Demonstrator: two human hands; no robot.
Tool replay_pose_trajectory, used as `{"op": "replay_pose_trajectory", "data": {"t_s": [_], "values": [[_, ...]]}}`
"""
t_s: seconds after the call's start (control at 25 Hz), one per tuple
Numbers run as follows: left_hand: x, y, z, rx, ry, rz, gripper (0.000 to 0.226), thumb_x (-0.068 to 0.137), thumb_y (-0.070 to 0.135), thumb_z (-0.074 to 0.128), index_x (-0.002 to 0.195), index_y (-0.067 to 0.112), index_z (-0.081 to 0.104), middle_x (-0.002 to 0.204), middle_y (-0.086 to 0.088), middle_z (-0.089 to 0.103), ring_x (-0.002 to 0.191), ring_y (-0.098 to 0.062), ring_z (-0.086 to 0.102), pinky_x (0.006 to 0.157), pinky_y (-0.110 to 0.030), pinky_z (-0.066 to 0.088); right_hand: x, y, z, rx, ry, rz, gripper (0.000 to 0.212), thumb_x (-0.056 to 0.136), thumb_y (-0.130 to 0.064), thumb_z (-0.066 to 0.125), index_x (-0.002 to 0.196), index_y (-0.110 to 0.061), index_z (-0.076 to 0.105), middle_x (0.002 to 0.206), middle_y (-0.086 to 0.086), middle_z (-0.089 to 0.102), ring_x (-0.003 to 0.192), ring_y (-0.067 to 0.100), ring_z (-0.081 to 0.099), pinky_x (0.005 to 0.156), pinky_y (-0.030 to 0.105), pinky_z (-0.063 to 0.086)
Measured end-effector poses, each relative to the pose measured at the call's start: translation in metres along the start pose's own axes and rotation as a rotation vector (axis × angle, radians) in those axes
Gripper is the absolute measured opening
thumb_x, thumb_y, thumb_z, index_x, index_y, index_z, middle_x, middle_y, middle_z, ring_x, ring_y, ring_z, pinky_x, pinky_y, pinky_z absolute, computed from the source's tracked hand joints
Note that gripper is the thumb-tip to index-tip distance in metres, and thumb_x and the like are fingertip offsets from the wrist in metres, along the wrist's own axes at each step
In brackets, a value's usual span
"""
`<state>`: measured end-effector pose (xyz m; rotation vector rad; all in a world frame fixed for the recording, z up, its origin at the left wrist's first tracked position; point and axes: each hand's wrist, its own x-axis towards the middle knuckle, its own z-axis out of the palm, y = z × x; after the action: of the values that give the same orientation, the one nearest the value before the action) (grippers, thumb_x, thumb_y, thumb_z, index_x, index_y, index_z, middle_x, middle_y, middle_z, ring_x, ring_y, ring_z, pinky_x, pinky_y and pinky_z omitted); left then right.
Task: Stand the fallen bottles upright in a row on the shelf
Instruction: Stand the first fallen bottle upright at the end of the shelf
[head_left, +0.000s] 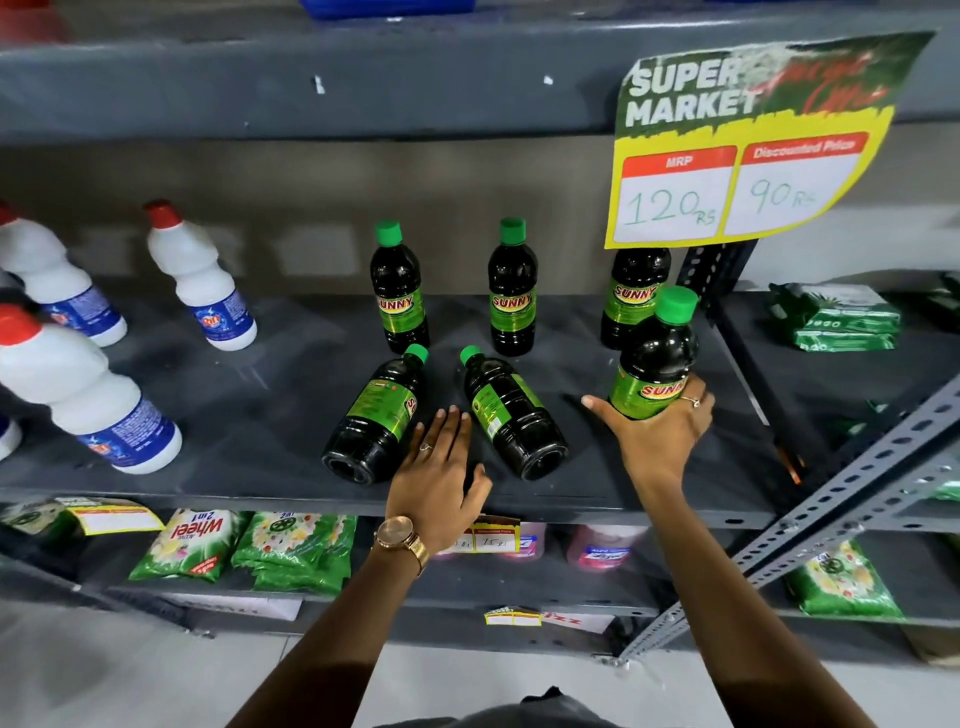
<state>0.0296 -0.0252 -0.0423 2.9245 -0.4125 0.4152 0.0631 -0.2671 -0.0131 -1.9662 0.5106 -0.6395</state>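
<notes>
Head view: my right hand (660, 431) grips one dark green-capped plastic bottle (655, 358) upright by its base, at the right of the grey metal shelf (234, 415).

I see my left hand (439, 467) lying open and flat on the shelf, fingers spread, empty, between two fallen dark bottles: one (376, 415) on its left, one (511, 415) on its right, caps pointing to the back. Behind them three matching bottles stand upright in a row: left (399, 291), middle (511, 291), and right (631, 296), partly hidden by a yellow price sign (748, 145). White red-capped bottles (200, 275) stand far left.
</notes>
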Motion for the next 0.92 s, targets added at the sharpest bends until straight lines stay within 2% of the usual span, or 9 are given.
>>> {"op": "replay_pose_trajectory", "data": {"t_s": [0.08,0.12,0.24,0.36,0.48,0.64,0.76,0.92], "values": [[0.000,0.000,0.000,0.005,-0.001,-0.006,0.064,0.085,0.038,0.032,0.138,0.003,0.036,0.147,-0.015,0.038,0.139,-0.026,0.029,0.116,-0.043,0.021,0.001,0.004,0.000,0.005,-0.028,-0.008,0.108,0.049,-0.042,0.092,0.133,-0.004,0.037,0.133,0.015,0.042,0.124,0.027,0.035,0.106,0.036,0.032],[0.000,0.001,0.000,0.007,-0.003,-0.009,0.064,0.085,0.038,0.032,0.138,0.003,0.036,0.147,-0.015,0.038,0.139,-0.025,0.029,0.116,-0.043,0.021,0.001,0.008,-0.003,0.049,-0.065,-0.023,0.103,0.053,-0.035,0.092,0.135,-0.007,0.037,0.134,0.014,0.043,0.125,0.026,0.040,0.105,0.034,0.036],[0.000,0.000,0.000,0.017,-0.009,-0.010,0.064,0.085,0.038,0.031,0.139,0.003,0.036,0.147,-0.015,0.038,0.139,-0.025,0.029,0.116,-0.042,0.019,-0.002,0.017,-0.014,0.115,-0.117,-0.022,0.083,0.062,-0.015,0.087,0.133,-0.012,0.045,0.125,0.011,0.060,0.113,0.026,0.059,0.091,0.028,0.045],[0.001,0.000,0.000,0.027,-0.017,0.000,0.064,0.085,0.039,0.032,0.139,0.004,0.035,0.147,-0.015,0.038,0.139,-0.025,0.029,0.116,-0.040,0.015,-0.001,0.013,-0.015,0.068,-0.048,-0.039,0.080,0.059,-0.022,0.090,0.127,-0.008,0.051,0.120,0.011,0.063,0.108,0.023,0.060,0.089,0.026,0.044],[0.001,0.000,-0.001,0.024,-0.022,-0.011,0.065,0.084,0.039,0.032,0.139,0.004,0.034,0.148,-0.015,0.037,0.139,-0.025,0.029,0.117,-0.040,0.014,-0.002,0.007,-0.015,0.076,-0.068,-0.027,0.081,0.057,-0.027,0.091,0.125,-0.006,0.052,0.119,0.009,0.060,0.104,0.017,0.057,0.089,0.025,0.044],[0.002,0.001,0.000,0.016,-0.024,-0.014,0.066,0.084,0.039,0.030,0.139,0.004,0.034,0.148,-0.015,0.036,0.139,-0.025,0.028,0.117,-0.041,0.016,-0.004,0.011,-0.030,0.064,-0.123,-0.023,0.062,0.057,-0.028,0.091,0.109,-0.015,0.059,0.101,0.005,0.069,0.096,0.021,0.067,0.084,0.032,0.053],[0.001,0.001,0.000,0.016,-0.024,-0.021,0.066,0.084,0.038,0.030,0.140,0.004,0.034,0.148,-0.015,0.036,0.139,-0.025,0.028,0.117,-0.041,0.017,-0.024,0.021,-0.050,0.059,-0.110,0.007,0.063,0.056,-0.033,0.091,0.110,-0.017,0.061,0.101,0.004,0.072,0.095,0.020,0.068,0.087,0.038,0.055],[0.001,0.002,0.001,-0.004,-0.014,-0.025,0.064,0.084,0.036,0.031,0.138,0.003,0.036,0.146,-0.016,0.039,0.137,-0.027,0.032,0.115,-0.045,0.023,-0.057,0.035,-0.071,0.008,-0.088,-0.020,0.070,0.053,-0.052,0.086,0.108,-0.015,0.063,0.099,0.004,0.072,0.092,0.023,0.068,0.084,0.040,0.056]]}}
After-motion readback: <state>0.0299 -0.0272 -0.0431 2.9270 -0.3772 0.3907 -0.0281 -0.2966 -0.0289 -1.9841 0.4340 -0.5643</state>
